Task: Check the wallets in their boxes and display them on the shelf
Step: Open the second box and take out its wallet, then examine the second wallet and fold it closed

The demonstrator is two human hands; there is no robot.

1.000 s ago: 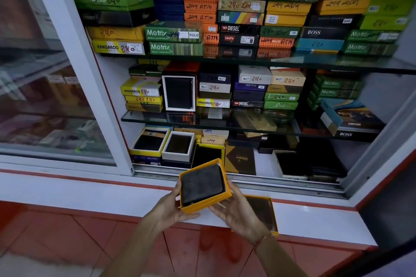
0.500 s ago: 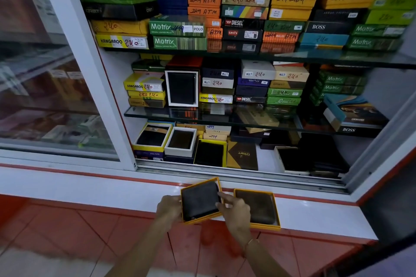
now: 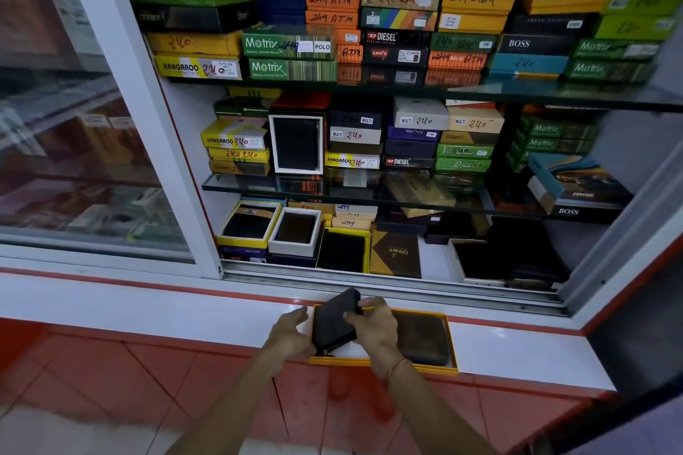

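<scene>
A dark wallet (image 3: 332,319) is tilted up out of a shallow orange box (image 3: 334,361) that lies on the white ledge (image 3: 517,349). My right hand (image 3: 373,331) pinches the wallet's upper right corner. My left hand (image 3: 290,334) sits at the box's left side with its fingers spread, and I see nothing gripped in it. A second orange box (image 3: 451,347) lies touching on the right, holding a brown wallet (image 3: 425,342) partly hidden by my right hand.
Behind the ledge an open cabinet has two glass shelves (image 3: 369,192) packed with stacked wallet boxes. On its floor stand open boxes showing wallets (image 3: 342,249). A sliding glass door (image 3: 85,140) covers the left side. Red tiles (image 3: 111,380) lie below the ledge.
Both hands lowered the orange box from mid-air onto the ledge beside the second box. The right hand has since lifted the dark wallet partly out of it.
</scene>
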